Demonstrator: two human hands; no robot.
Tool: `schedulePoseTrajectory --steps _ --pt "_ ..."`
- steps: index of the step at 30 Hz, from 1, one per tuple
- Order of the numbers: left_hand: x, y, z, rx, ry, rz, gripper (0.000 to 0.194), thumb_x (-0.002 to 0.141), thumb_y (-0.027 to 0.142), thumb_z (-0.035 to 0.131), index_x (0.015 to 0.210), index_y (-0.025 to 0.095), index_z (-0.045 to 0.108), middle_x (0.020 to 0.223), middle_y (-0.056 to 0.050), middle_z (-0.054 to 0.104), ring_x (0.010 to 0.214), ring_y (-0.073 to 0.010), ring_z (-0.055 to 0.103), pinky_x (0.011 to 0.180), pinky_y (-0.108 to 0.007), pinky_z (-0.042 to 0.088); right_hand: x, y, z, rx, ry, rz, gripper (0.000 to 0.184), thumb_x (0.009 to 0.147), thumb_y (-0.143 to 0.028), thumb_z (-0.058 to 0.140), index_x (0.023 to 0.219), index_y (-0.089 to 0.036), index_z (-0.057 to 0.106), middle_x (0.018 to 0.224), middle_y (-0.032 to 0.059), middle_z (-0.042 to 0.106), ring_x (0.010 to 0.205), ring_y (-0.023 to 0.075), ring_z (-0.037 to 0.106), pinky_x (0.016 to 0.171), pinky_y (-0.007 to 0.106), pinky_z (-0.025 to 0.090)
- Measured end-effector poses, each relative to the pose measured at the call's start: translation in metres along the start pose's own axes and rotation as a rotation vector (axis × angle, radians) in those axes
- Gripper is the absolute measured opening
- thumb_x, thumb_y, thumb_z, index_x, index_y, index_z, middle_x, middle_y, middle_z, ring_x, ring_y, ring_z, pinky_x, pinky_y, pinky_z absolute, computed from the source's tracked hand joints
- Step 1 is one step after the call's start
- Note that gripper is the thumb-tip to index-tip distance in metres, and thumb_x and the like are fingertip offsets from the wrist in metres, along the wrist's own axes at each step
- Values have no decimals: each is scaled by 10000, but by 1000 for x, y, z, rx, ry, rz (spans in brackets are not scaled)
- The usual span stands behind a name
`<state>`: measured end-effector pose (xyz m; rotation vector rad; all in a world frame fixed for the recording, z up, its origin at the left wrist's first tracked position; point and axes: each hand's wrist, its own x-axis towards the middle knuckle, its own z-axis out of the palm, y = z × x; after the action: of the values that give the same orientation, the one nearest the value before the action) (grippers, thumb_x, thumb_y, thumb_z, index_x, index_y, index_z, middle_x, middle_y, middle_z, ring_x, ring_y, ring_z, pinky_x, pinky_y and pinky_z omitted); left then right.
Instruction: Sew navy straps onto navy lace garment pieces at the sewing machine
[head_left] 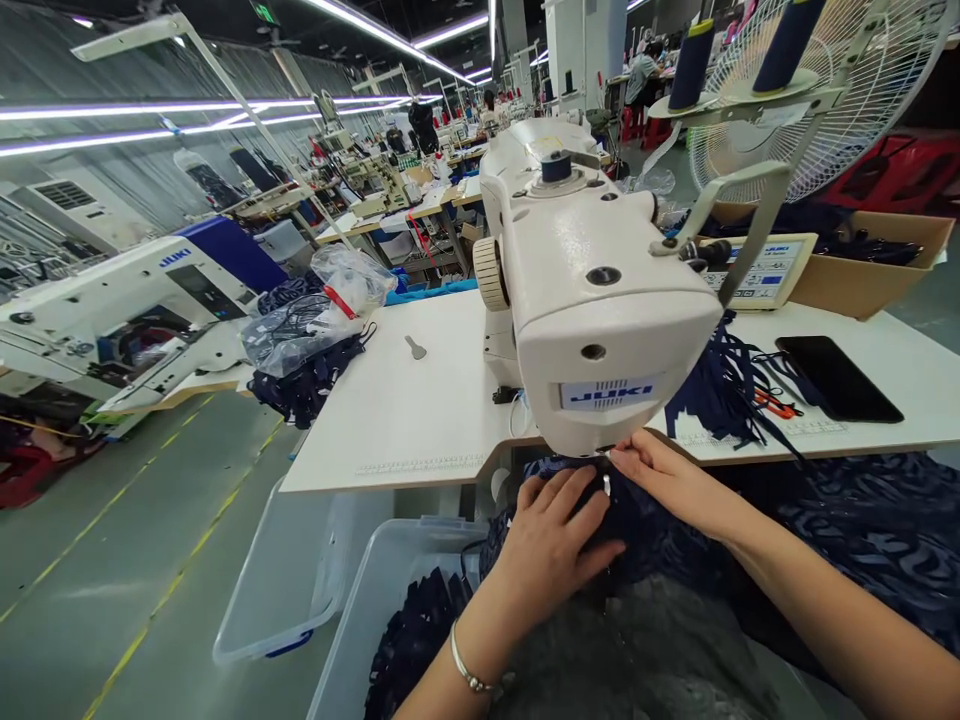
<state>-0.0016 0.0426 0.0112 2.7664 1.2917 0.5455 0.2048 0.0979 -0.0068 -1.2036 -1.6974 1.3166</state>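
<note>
Dark navy patterned fabric (660,540) lies under the head of a white JUKI sewing machine (615,320) and spreads toward my lap. My left hand (559,530) rests on the fabric just below the machine head, palm down with its fingers apart. A bracelet is on that wrist. Close to the needle area, my right hand (652,465) has its thumb and forefinger pinched together at the lower edge of the head. What sits between those fingertips is too small to make out. The needle itself is hidden by the machine head.
On the white table (420,410) lies a small grey metal piece (415,348). To the right are navy strips (712,390), a black phone (840,378), a control panel (765,270) and a cardboard box (870,265). Clear plastic bins (300,570) stand below, left.
</note>
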Motion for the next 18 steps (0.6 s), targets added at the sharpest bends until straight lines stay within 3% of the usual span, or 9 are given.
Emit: schedulePoseTrajectory --steps 5,11,18 --pt "-7 3 3 -23 4 -44 655 872 512 598 1378 126 439 1425 -158 509 1174 -314 503 943 -451 444 -4 -1 2 -38 47 -16 274 946 -500 481 958 -228 511 742 -9 589 695 170 564 630 282 474" --pt "-11 6 8 99 65 -62 552 949 511 457 1394 186 460 1453 -118 488 1277 -322 422 999 -450 355 1 1 5 -158 106 -46 180 948 -420 471 939 -242 493 745 -16 604 707 184 590 662 301 477" --pt "-5 17 15 243 159 -170 458 991 472 376 1342 217 523 1416 -85 535 1264 -299 456 962 -428 320 9 5 5 -280 165 -24 152 936 -397 473 961 -247 478 833 4 652 767 208 630 688 314 462"
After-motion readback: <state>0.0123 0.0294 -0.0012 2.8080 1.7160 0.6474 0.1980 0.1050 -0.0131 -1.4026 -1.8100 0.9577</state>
